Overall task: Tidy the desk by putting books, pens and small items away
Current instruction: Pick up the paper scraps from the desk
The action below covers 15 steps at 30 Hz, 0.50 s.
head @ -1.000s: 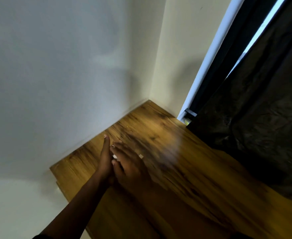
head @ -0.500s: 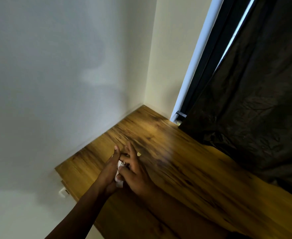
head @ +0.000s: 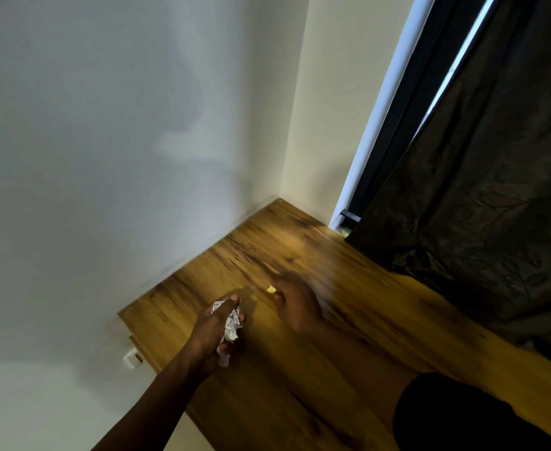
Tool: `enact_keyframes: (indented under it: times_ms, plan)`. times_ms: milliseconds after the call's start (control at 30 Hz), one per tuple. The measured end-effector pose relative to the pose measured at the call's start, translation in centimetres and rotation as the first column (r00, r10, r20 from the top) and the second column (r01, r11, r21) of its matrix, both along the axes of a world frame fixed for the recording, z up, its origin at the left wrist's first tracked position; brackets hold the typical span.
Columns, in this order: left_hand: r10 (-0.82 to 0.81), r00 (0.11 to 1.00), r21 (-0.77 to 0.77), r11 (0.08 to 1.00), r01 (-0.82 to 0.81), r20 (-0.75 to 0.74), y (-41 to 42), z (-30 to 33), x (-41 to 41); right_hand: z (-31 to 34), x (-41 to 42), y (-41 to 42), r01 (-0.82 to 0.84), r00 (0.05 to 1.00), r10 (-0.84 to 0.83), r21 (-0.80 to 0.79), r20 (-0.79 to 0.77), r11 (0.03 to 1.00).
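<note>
Crumpled paper (head: 231,325) in left hand (head: 210,330)

Wooden desk (head: 349,320), small yellow scrap (head: 270,289) lying on it

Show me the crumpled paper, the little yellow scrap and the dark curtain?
crumpled paper (head: 231,325), head view, white wad in the left hand
yellow scrap (head: 271,289), head view, its middle, on the desk
dark curtain (head: 495,190), head view, mid folds
</note>
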<state>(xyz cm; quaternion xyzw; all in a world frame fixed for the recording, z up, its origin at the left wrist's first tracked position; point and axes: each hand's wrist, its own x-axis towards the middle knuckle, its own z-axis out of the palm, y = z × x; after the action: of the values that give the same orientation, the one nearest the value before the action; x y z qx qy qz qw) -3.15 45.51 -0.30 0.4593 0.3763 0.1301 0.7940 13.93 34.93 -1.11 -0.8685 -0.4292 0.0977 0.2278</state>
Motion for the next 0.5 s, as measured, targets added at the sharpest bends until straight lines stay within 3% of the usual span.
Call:
enact_keyframes:
  times_ms: [167,300,400,500]
  plan:
    - [-0.004,1.000,-0.088,0.996,0.004,-0.008,-0.1,0.0,-0.4,-0.2,0.7,0.0,-0.192,0.954,0.212,-0.111,0.211,0.975]
    - [-0.078,0.996,-0.066,0.995,0.075,-0.048,-1.4,0.3,-0.2,-1.4,-0.3,-1.2,-0.120,0.942,0.142,-0.090,0.305,0.989]
    - [-0.111,0.993,-0.038,0.993,0.110,-0.042,-1.9,0.2,0.5,-1.3,-1.4,-2.7,0.011,0.988,-0.022,0.068,0.153,0.998]
    - [-0.134,0.989,0.027,0.990,0.135,-0.057,-2.6,-0.1,1.7,0.8,-3.3,-4.5,0.268,0.955,-0.217,0.279,-0.200,0.922]
